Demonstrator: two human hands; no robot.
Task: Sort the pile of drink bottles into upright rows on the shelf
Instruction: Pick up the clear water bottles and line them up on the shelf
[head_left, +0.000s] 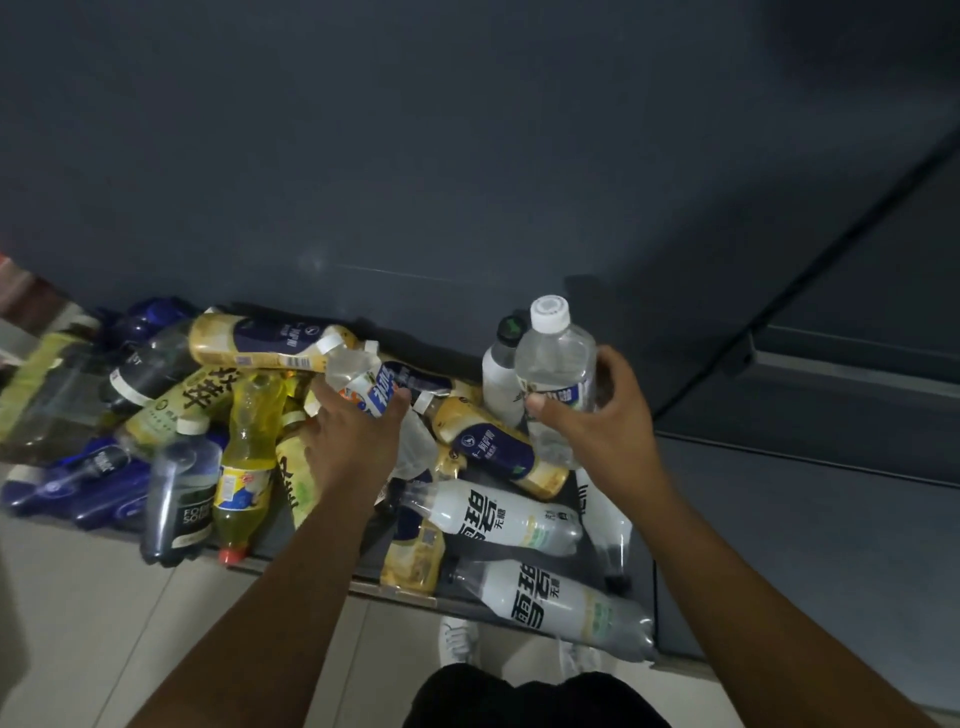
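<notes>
Plainly the sorting is barely begun: only one white bottle with a dark cap stands upright, at about 2 o'clock of the heap on the shelf. The right hand holds a clear water bottle upright just beside it, at its 3 o'clock, with fingers and thumb wrapped round the body. Whether its base is down on the shelf I cannot tell, since the hand and other bottles hide it.

The left hand is at the centre of the heap, thumb and fingers clamped on a clear bottle with an orange-and-blue label that lies among the others.

The main risk, as I judge it, comes from that left-hand pull. The labelled bottle lies against its neighbours, so lifting it could set the heap sliding. At 7 o'clock a yellow bottle with a red cap and a dark bottle already hang over the front edge, and a small shove would probably roll them to the floor.

On the right, the water bottle looks light and perhaps empty. Let go on an uneven spot or against a lying bottle, it could tip and take the white one with it. The two white-labelled bottles at 5 o'clock could also roll toward the edge
</notes>
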